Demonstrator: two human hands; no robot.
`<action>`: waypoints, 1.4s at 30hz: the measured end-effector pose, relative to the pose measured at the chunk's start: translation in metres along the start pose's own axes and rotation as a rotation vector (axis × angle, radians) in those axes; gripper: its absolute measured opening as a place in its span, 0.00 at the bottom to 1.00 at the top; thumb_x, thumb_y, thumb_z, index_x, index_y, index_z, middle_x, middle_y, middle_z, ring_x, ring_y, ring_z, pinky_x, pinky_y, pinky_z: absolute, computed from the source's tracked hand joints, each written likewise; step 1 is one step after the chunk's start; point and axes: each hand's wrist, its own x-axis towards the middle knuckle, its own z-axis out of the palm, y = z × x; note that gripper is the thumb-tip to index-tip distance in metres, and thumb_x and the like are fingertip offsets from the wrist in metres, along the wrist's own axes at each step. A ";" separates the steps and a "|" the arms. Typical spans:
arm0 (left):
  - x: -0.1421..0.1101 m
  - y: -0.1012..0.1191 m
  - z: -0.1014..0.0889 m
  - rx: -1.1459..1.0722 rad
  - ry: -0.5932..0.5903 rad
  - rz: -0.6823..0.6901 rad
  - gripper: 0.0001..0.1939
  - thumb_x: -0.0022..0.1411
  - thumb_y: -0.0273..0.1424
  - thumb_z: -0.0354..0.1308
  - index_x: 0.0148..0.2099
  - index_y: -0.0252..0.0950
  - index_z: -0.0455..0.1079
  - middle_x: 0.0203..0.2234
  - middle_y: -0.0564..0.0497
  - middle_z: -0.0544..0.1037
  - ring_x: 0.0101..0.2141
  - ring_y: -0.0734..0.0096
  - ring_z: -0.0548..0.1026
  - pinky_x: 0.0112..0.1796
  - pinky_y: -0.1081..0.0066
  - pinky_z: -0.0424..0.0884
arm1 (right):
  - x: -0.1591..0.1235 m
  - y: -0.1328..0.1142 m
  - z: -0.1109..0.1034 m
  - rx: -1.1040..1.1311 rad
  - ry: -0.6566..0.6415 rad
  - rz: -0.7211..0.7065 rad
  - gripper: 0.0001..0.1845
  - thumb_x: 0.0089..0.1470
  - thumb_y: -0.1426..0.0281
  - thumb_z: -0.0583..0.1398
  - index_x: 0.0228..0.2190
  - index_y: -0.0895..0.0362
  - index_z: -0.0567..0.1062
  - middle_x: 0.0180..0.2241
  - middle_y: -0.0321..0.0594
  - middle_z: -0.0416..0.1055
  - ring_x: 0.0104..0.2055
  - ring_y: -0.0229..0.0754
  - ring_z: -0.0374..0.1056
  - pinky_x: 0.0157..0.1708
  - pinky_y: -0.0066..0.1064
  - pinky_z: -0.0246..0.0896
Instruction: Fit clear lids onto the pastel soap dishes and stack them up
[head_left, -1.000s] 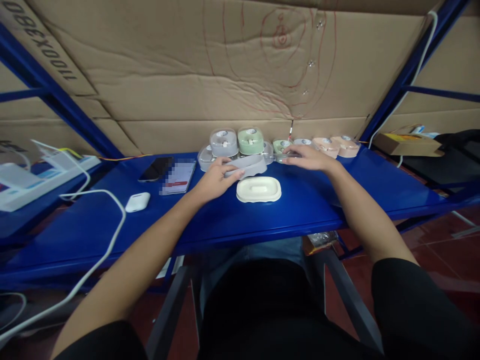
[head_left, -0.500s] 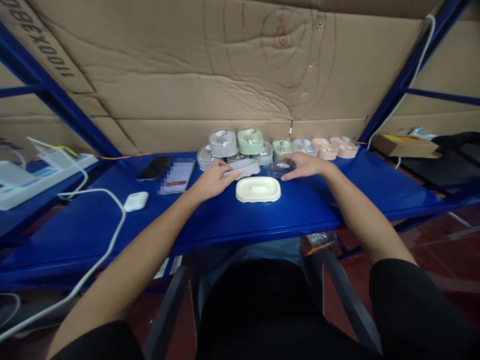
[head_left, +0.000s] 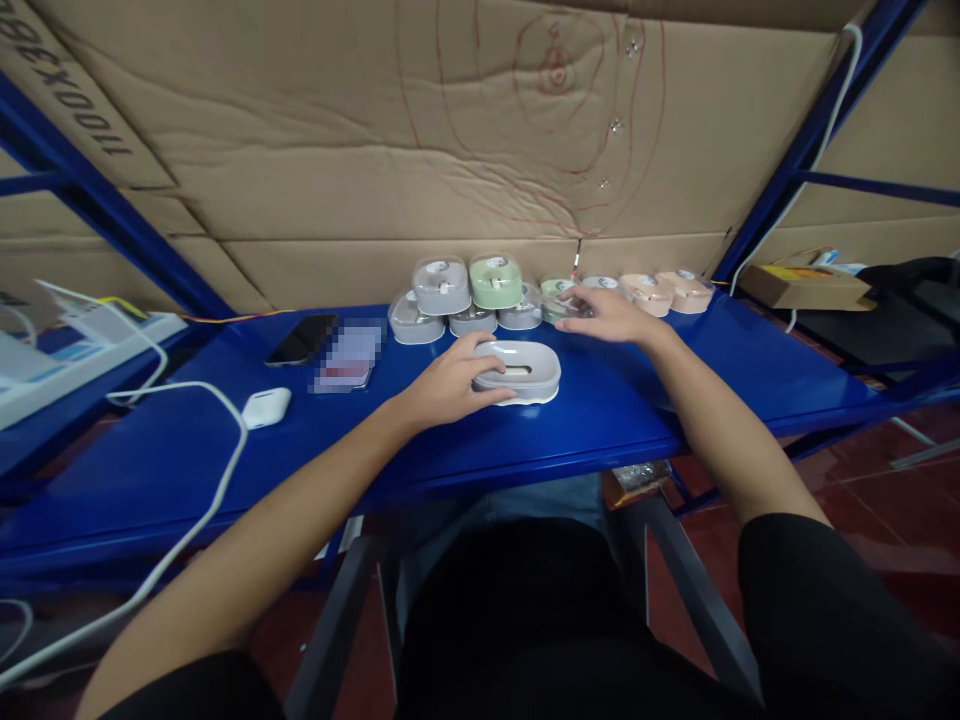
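Observation:
My left hand [head_left: 448, 383] grips a grey oval tray [head_left: 521, 366] by its left end and holds it on top of the cream oval tray [head_left: 534, 396], whose edge shows beneath. My right hand [head_left: 607, 313] reaches to the back row, fingers curled over a small clear-lidded green case [head_left: 553, 290]; whether it grips the case I cannot tell. Behind stand several small lidded cases: grey [head_left: 441, 284], green [head_left: 496, 280] and peach [head_left: 646, 291].
A blue metal shelf [head_left: 675, 385] carries everything, backed by cardboard [head_left: 375, 150]. Two phones [head_left: 304, 340] and a white earbud case [head_left: 265, 407] lie at the left, with a white cable [head_left: 187, 390] and power strip [head_left: 67, 355]. A cardboard box [head_left: 806, 285] sits far right.
My left hand brought the grey tray forward and set it down over the cream tray. My right hand moved back from the shelf middle to the row of small cases.

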 end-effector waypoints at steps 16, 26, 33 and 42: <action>0.009 -0.018 0.022 -0.443 0.088 -0.250 0.75 0.46 0.49 0.86 0.84 0.41 0.45 0.68 0.29 0.76 0.69 0.29 0.75 0.69 0.32 0.68 | -0.022 -0.060 0.024 0.163 -0.119 -0.404 0.40 0.51 0.50 0.76 0.62 0.50 0.79 0.62 0.48 0.80 0.60 0.60 0.76 0.62 0.52 0.71; 0.008 -0.018 0.020 -0.429 0.076 -0.232 0.71 0.46 0.51 0.85 0.81 0.38 0.52 0.68 0.29 0.76 0.68 0.30 0.76 0.68 0.33 0.69 | -0.019 -0.057 0.040 0.141 -0.177 -0.404 0.45 0.52 0.50 0.76 0.67 0.48 0.75 0.65 0.48 0.76 0.66 0.64 0.73 0.68 0.57 0.68; 0.010 -0.014 0.012 -0.300 0.053 -0.173 0.57 0.51 0.53 0.82 0.76 0.40 0.64 0.71 0.32 0.74 0.69 0.31 0.74 0.68 0.37 0.71 | -0.023 -0.062 0.035 0.113 -0.234 -0.355 0.50 0.53 0.49 0.76 0.71 0.51 0.72 0.68 0.52 0.75 0.68 0.65 0.72 0.68 0.57 0.68; 0.009 -0.027 -0.001 -0.260 -0.024 -0.093 0.55 0.54 0.57 0.78 0.76 0.43 0.66 0.74 0.37 0.73 0.71 0.35 0.72 0.71 0.40 0.68 | -0.021 -0.059 0.045 0.137 -0.235 -0.394 0.55 0.53 0.47 0.77 0.75 0.43 0.67 0.69 0.47 0.74 0.68 0.64 0.72 0.69 0.57 0.69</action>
